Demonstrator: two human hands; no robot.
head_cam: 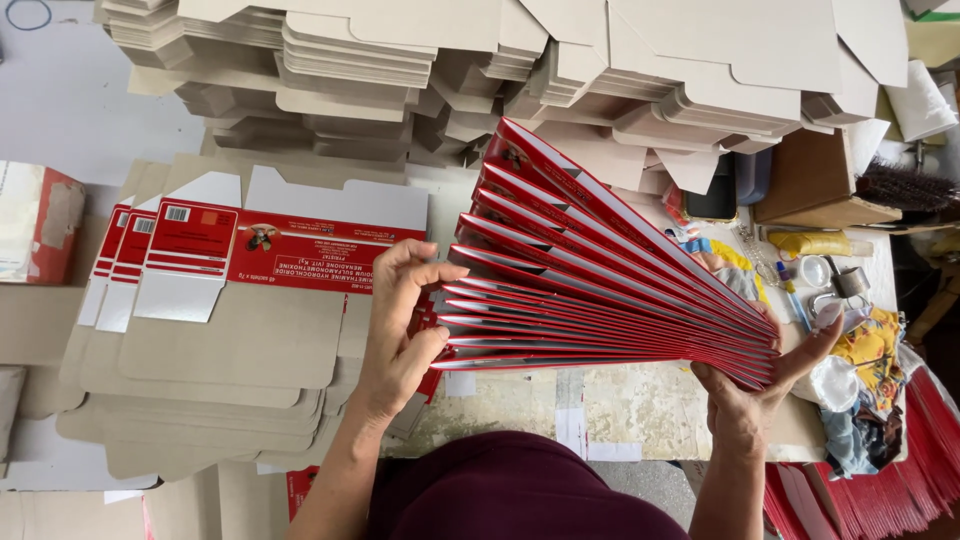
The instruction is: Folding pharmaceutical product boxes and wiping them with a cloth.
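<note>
Both my hands hold a fanned bundle of several folded red and white cartons [590,270] above the table. My right hand [765,395] pinches the bundle's narrow end at the right, thumb on top. My left hand [400,330] rests with spread fingers on the splayed edges at the left, thumb and fingers between separate cartons. The fan opens toward the upper left. Beneath my left hand lies a stack of flat unfolded carton blanks [250,330], grey side up with a red printed panel on top.
Tall piles of grey cardboard blanks [480,70] fill the back of the table. At the right are a brush [905,185], small tins, a pen and crumpled cloths [860,370]. More red cartons [920,450] lie at the lower right. A red and white box [35,220] stands at the left.
</note>
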